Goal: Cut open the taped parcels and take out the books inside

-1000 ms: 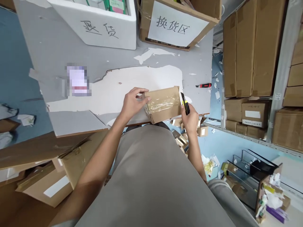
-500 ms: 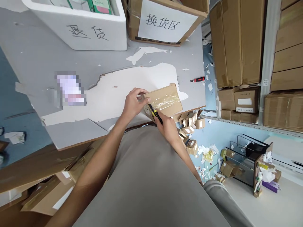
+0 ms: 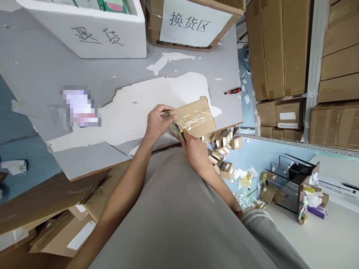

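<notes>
A small cardboard box (image 3: 193, 116) with shiny clear tape across its top lies at the table's front edge, close to my body. My left hand (image 3: 159, 120) grips its near left corner between thumb and fingers. In my right hand (image 3: 195, 150) is a yellow and black utility knife (image 3: 181, 133), its handle mostly covered by my fingers. The knife's tip is at the box's left end, just below my left thumb; whether the blade is in the tape I cannot tell.
A white foam box (image 3: 112, 35) and an open cardboard carton (image 3: 193, 24) stand at the back of the table (image 3: 131, 67). A red and black utility knife (image 3: 233, 91) lies at the right edge, a blurred phone (image 3: 80, 108) at left. Several small boxes (image 3: 224, 140) sit below the right edge.
My right hand has turned slightly and covers more of the knife's handle. The knife stays at the box's left end. My left hand keeps its hold, and the view has shifted a little.
</notes>
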Demonstrator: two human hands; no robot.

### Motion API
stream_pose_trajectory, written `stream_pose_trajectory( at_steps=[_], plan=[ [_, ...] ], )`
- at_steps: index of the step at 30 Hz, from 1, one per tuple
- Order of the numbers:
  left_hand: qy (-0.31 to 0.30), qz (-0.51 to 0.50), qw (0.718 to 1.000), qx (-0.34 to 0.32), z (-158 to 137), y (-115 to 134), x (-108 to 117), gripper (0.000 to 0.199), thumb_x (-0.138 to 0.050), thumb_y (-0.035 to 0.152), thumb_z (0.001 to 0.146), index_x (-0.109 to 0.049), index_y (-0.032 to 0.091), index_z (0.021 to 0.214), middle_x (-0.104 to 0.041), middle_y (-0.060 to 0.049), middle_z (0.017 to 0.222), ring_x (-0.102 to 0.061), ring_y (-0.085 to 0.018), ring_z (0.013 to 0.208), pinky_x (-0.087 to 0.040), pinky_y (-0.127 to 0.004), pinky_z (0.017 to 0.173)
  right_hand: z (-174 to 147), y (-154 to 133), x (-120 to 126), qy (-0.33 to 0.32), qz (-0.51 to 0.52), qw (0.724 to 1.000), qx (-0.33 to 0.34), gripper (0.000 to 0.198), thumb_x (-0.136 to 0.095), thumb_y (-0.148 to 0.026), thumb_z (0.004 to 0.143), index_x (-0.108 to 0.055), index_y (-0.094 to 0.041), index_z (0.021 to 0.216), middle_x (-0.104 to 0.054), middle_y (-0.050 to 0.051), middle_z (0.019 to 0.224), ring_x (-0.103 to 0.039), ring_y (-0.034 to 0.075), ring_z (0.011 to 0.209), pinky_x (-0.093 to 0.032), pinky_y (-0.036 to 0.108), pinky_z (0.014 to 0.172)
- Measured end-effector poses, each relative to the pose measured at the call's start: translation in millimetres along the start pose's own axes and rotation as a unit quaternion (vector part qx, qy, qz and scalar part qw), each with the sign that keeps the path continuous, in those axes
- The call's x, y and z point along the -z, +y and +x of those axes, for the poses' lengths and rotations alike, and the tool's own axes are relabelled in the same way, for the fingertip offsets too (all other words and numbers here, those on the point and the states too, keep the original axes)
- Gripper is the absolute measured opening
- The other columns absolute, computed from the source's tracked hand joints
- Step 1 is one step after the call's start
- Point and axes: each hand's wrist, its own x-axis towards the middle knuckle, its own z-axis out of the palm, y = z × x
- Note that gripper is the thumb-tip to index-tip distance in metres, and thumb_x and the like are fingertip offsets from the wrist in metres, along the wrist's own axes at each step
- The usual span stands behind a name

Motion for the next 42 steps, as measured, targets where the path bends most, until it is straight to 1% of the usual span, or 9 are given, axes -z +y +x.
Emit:
stream_pose_trajectory(
  at_steps=[5, 11, 19, 22, 26, 31, 35, 38, 42],
  plan=[
    [0.017, 0.007, 1.0, 0.002, -5.6, 0.1, -4.8, 0.03, -0.085, 0.029, 0.085, -0.082, 0.022, 0.113, -0.078, -0.006, 0.12, -0.076, -0.025, 0.108, -0.068, -0.046, 0.107, -10.2, 2.4, -3.9, -0.034, -0.041, 0.999, -0.011, 0.058, -0.037, -0.021, 0.119, -0.044, -0.021, 0.177, -0.086, 0.017, 0.13, -0.087, 0.031, 0.114, -0.065, 0.036, 0.086],
    [0.032, 0.025, 0.999, -0.005, -9.6, 3.2, -6.1, 0.03, -0.084, 0.03, 0.087, -0.081, 0.023, 0.116, -0.077, -0.005, 0.122, -0.075, -0.025, 0.115, -0.068, -0.046, 0.11, -8.1, 1.8, 1.2, -0.028, -0.061, 0.998, 0.011, 0.049, -0.036, -0.015, 0.119, -0.06, -0.019, 0.161, -0.085, 0.02, 0.13, -0.087, 0.031, 0.114, -0.066, 0.035, 0.087],
    [0.061, 0.04, 0.997, 0.007, -11.5, 9.9, -10.7, 0.03, -0.087, 0.028, 0.085, -0.083, 0.021, 0.114, -0.077, -0.006, 0.12, -0.076, -0.026, 0.115, -0.071, -0.048, 0.108, -22.5, 23.0, -3.8, -0.095, -0.061, 0.994, 0.012, 0.059, -0.045, -0.01, 0.115, -0.048, -0.012, 0.174, -0.086, 0.022, 0.125, -0.087, 0.03, 0.116, -0.067, 0.034, 0.089],
    [0.065, 0.05, 0.997, 0.007, -13.7, 12.3, -10.5, 0.033, -0.088, 0.034, 0.087, -0.083, 0.022, 0.117, -0.079, -0.007, 0.124, -0.076, -0.027, 0.12, -0.07, -0.049, 0.111, -31.4, 40.9, -0.7, -0.066, -0.037, 0.997, 0.033, 0.056, -0.044, -0.02, 0.12, -0.049, -0.018, 0.176, -0.087, 0.018, 0.126, -0.087, 0.03, 0.113, -0.065, 0.033, 0.087],
    [0.104, 0.051, 0.993, 0.013, -17.3, 11.4, -15.4, 0.04, -0.089, 0.042, 0.09, -0.081, 0.022, 0.123, -0.081, -0.008, 0.131, -0.077, -0.028, 0.127, -0.067, -0.052, 0.118, -27.2, 80.8, 7.1, 0.006, 0.057, 0.997, 0.05, 0.049, -0.045, -0.034, 0.124, -0.056, -0.027, 0.171, -0.087, 0.012, 0.132, -0.085, 0.029, 0.113, -0.06, 0.032, 0.088],
    [0.143, 0.068, 0.987, 0.0, -17.9, 7.6, -25.7, 0.044, -0.085, 0.048, 0.095, -0.078, 0.022, 0.129, -0.08, -0.011, 0.137, -0.077, -0.03, 0.13, -0.065, -0.052, 0.119, 21.2, 148.8, -3.9, 0.17, 0.163, 0.972, -0.012, 0.045, -0.04, -0.032, 0.122, -0.064, -0.018, 0.159, -0.082, 0.018, 0.139, -0.081, 0.032, 0.118, -0.059, 0.034, 0.091],
    [0.159, 0.175, 0.971, -0.042, -14.5, 22.6, -37.9, 0.038, -0.078, 0.043, 0.101, -0.078, 0.024, 0.134, -0.079, -0.011, 0.141, -0.073, -0.031, 0.139, -0.056, -0.056, 0.129, 55.9, 187.1, -23.0, 0.201, 0.222, 0.954, 0.0, 0.042, -0.042, -0.033, 0.121, -0.064, -0.016, 0.152, -0.083, 0.02, 0.133, -0.081, 0.033, 0.118, -0.06, 0.036, 0.09],
    [0.127, 0.281, 0.943, -0.124, -11.9, 43.5, -63.8, 0.031, -0.074, 0.037, 0.105, -0.079, 0.028, 0.134, -0.076, -0.009, 0.149, -0.061, -0.035, 0.156, -0.041, -0.064, 0.14, 66.4, 199.9, -28.5, 0.183, 0.249, 0.951, 0.027, 0.041, -0.045, -0.035, 0.119, -0.064, -0.016, 0.15, -0.086, 0.018, 0.124, -0.083, 0.034, 0.112, -0.06, 0.036, 0.089],
    [-0.003, 0.351, 0.916, -0.194, -8.6, 57.1, -112.0, 0.026, -0.064, 0.04, 0.114, -0.079, 0.03, 0.133, -0.076, -0.006, 0.153, -0.052, -0.036, 0.166, -0.034, -0.07, 0.142, 73.8, 206.3, -21.9, 0.17, 0.255, 0.949, 0.068, 0.042, -0.045, -0.033, 0.118, -0.063, -0.017, 0.153, -0.085, 0.018, 0.13, -0.084, 0.034, 0.11, -0.061, 0.038, 0.092]
  ],
)
